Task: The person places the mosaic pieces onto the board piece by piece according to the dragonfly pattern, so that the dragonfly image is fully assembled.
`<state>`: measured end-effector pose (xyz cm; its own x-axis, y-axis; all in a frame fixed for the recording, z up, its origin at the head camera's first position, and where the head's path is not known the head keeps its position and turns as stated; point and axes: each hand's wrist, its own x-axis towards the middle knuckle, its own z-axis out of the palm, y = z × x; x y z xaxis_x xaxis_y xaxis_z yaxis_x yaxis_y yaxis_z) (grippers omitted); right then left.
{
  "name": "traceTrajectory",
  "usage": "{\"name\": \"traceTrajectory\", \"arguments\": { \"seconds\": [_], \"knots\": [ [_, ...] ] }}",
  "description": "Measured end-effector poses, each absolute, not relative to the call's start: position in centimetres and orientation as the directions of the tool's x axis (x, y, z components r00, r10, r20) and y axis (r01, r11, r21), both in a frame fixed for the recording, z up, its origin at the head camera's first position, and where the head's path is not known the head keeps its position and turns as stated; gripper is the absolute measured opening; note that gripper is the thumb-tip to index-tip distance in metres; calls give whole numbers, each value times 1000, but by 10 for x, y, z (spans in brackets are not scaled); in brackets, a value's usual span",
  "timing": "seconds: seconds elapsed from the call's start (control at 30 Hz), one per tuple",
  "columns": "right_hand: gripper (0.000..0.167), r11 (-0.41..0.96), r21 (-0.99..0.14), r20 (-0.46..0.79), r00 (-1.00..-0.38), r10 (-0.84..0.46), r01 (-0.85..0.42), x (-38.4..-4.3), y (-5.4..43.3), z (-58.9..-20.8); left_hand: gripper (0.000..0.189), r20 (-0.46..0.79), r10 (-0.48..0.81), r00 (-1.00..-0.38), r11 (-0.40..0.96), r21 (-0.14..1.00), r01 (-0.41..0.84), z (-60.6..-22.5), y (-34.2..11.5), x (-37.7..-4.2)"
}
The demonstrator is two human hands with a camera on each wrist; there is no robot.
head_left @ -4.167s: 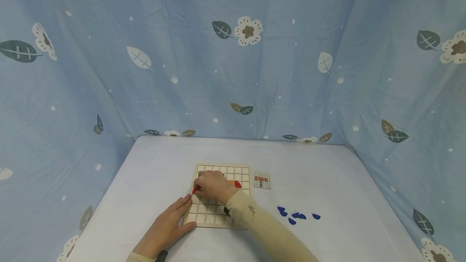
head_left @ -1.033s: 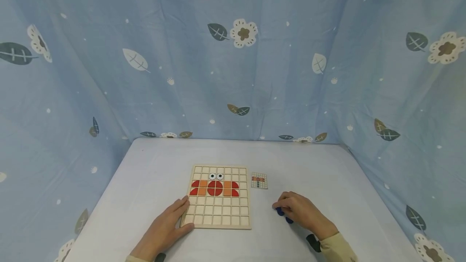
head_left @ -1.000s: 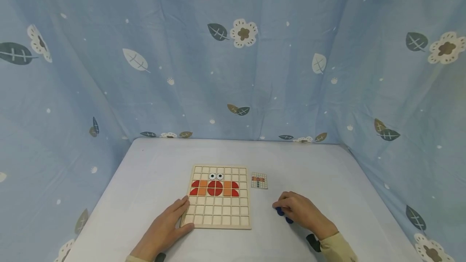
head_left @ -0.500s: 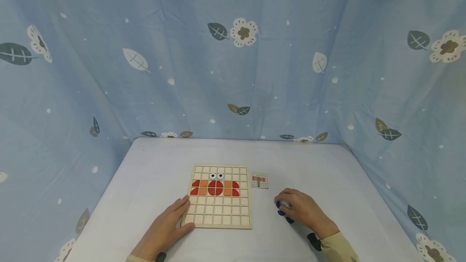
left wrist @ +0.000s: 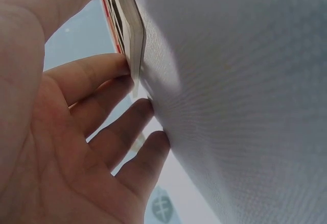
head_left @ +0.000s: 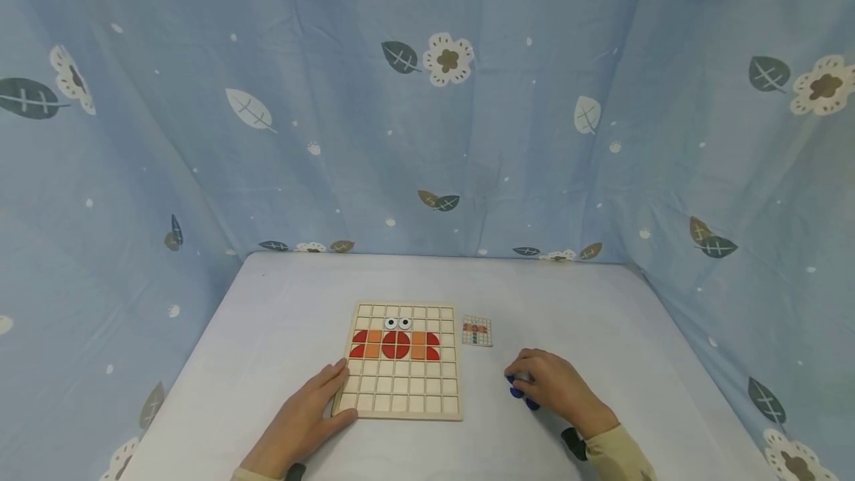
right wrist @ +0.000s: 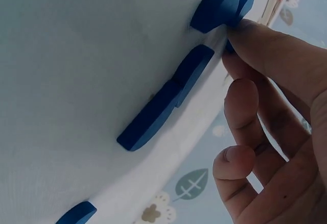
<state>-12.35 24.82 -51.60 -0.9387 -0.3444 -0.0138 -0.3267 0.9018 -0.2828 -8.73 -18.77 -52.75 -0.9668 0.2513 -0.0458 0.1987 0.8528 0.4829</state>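
Note:
My left hand (head_left: 300, 410) rests at the near left corner of a wooden grid board (head_left: 407, 416). Its fingers touch the left side and the thumb lies at the near edge; the left wrist view shows the fingertips against the board's rim (left wrist: 136, 38). On the board lie red quarter-round pieces (head_left: 390, 340), orange squares (head_left: 373, 345) and two eye pieces (head_left: 390, 324). Right of the board, my right hand (head_left: 551, 384) pinches a blue half-round piece (right wrist: 246, 3) between thumb and forefinger, partly hidden. Beside it lie several more blue half-round pieces (right wrist: 153, 117).
A small pattern card (head_left: 477, 331) lies by the board's right side, showing a similar figure on a grid. A white cloth (head_left: 320, 280) covers the table. A blue curtain (head_left: 347, 117) printed with leaves and flowers stands behind and at both sides.
Earlier my right hand was over the board at a red piece; it has since moved right to the blue pieces. During the last second it has shifted only slightly. My left hand has stayed put.

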Motion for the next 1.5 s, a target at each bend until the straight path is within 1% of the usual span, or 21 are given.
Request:
{"name": "traceTrajectory", "arguments": {
  "seconds": [0.23,0.33,0.47,0.6,0.67,0.87,1.13,1.33,1.5],
  "knots": [
    [20,910,-289,-23,-948,-316,-297,-122,247,-519,77,-54,247,-968,852,488,190,-528,-188,-87],
    [21,910,-277,-10,-946,-323,-308,-121,248,-521,77,-54,249,-967,853,485,192,-528,-187,-87],
    [22,903,-251,40,-936,-349,-348,-121,248,-519,77,-52,251,-967,851,487,195,-528,-187,-86],
    [23,888,-237,128,-919,-373,-393,-123,247,-515,78,-46,251,-967,852,484,199,-528,-188,-85],
    [24,872,-236,183,-901,-393,-428,-124,246,-514,78,-45,252,-967,853,483,200,-527,-188,-85],
    [26,805,-194,332,-810,-484,-561,-130,234,-510,77,-55,241,-969,856,482,186,-528,-187,-86],
    [27,761,-171,411,-747,-522,-626,-139,212,-500,77,-49,246,-968,855,481,193,-528,-187,-85],
    [29,716,-194,469,-705,-532,-670,-144,196,-495,76,-46,245,-968,854,482,193,-529,-187,-86],
    [31,684,-224,495,-685,-534,-694,-148,182,-492,77,-57,241,-969,857,482,185,-530,-187,-86]
  ]
}}
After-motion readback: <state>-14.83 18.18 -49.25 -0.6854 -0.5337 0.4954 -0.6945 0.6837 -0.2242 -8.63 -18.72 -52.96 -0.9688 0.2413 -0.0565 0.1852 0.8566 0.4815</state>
